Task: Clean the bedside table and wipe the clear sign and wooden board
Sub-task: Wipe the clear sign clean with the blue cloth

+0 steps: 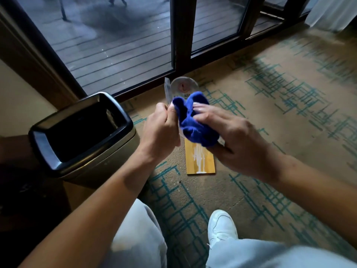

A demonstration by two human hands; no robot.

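My left hand (162, 128) grips the left edge of a clear sign (183, 87) with a rounded top, held up over the carpet. My right hand (229, 132) presses a bunched blue cloth (193, 120) against the sign's face, and the cloth hides the sign's middle. Below the cloth a narrow wooden board (200, 159) with a pale white design sticks out; whether it lies on the floor or hangs from the sign I cannot tell. The bedside table is a dark shape at the left edge (13, 171).
A metal-rimmed waste bin (81, 130) with a dark opening stands close to my left forearm. Glass sliding doors (119, 45) run along the back, with a wet deck outside. Patterned beige and teal carpet (280, 105) spreads to the right. My white shoe (222, 227) is below.
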